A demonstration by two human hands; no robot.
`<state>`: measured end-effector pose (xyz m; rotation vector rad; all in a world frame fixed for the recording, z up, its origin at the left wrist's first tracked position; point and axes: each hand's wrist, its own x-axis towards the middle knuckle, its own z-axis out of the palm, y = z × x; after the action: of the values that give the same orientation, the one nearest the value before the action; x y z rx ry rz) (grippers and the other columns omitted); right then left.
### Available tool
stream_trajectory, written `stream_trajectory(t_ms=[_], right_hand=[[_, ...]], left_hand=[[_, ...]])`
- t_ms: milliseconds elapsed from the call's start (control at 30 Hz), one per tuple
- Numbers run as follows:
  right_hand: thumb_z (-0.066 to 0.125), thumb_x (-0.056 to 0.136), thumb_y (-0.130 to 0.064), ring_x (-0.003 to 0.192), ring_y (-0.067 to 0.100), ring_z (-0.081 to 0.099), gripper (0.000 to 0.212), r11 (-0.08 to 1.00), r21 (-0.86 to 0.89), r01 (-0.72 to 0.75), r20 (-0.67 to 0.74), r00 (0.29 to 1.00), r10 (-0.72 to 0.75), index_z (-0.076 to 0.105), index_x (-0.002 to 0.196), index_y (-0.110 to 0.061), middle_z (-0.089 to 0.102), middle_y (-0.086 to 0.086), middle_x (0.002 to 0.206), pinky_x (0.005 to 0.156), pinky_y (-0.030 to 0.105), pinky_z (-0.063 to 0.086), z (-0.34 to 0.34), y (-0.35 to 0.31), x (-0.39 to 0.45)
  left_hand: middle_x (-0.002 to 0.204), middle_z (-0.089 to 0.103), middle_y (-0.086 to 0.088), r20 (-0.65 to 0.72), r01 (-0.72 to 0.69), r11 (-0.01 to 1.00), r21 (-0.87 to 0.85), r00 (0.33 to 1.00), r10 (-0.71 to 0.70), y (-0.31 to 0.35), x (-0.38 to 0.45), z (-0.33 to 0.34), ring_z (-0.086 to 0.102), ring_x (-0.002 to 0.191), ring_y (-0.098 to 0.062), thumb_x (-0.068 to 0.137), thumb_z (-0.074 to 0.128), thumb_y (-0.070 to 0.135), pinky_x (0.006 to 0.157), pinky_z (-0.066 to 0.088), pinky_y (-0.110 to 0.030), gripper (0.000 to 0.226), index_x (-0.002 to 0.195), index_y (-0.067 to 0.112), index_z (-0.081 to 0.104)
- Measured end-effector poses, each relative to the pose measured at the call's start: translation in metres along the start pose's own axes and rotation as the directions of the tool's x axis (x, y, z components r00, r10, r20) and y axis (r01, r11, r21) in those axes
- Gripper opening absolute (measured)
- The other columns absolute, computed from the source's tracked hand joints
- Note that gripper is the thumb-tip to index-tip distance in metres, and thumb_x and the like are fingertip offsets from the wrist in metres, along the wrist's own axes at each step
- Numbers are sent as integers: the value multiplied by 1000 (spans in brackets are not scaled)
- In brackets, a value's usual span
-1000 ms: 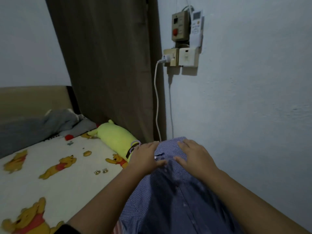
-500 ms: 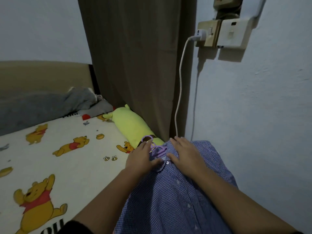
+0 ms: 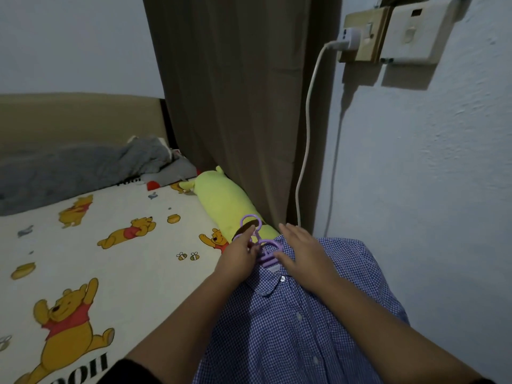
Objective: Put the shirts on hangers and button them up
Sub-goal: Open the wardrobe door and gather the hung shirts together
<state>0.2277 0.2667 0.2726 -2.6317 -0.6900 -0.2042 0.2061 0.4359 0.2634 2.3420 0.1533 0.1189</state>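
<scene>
Left hand (image 3: 238, 254) lies on the shirt (image 3: 291, 328) collar at its left side, fingers fairly straight, forefinger reaching up onto the hanger (image 3: 263, 245) near the neck; whether it pinches anything, cannot tell. Right hand (image 3: 304, 250) lies flat on the collar's right side, fingers straight and spread, thumb pointing toward the hanger's neck, pressing the cloth, gripping nothing.

Hanger is purple plastic, its shoulders inside the shirt, its looped hook sticking out past the collar, between the two hands. Hook lies over the end of the pillow (image 3: 227, 200).

Shirt is blue-and-white check, lying front-up at the bed's right edge, collar away from the person. Top button (image 3: 283, 278) at the collar looks done up. More buttons run down the placket, which looks closed as far as the frame shows. Both forearms lie over the shirt's lower part.

Pillow is yellow-green, long, lying beside the brown curtain (image 3: 235, 106). Bedsheet (image 3: 97, 259) is white with a yellow bear print. Grey blanket (image 3: 83, 167) is bunched at the far end against a tan headboard (image 3: 77, 120).

On the wall (image 3: 429, 189) to the right, a charger (image 3: 349, 41) is plugged into a socket (image 3: 365, 34), with a switch plate (image 3: 415, 31) beside it. White cable (image 3: 304, 148) hangs down from the charger, passing behind the shirt.
</scene>
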Motion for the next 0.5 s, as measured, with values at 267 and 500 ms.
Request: stream_trajectory(t_ms=[267,500], right_hand=[[58,89,-44,142,11,21,79,995,50,82,-68,995,-79,12,151,-28,24,-6,156,114,32,22,-44,-12,-8],[75,74,-45,139,18,30,118,997,62,46,-140,989,-36,-17,146,-36,26,-4,155,111,36,29,-122,-29,-31]], left_hand=[[110,64,3,-127,-120,974,-193,987,97,38,-20,-17,62,80,-6,97,52,11,61,46,-11,62,149,33,26],[105,65,5,-258,-371,901,-226,914,312,103,-41,-56,64,87,-4,94,53,6,76,56,-25,63,145,37,31]])
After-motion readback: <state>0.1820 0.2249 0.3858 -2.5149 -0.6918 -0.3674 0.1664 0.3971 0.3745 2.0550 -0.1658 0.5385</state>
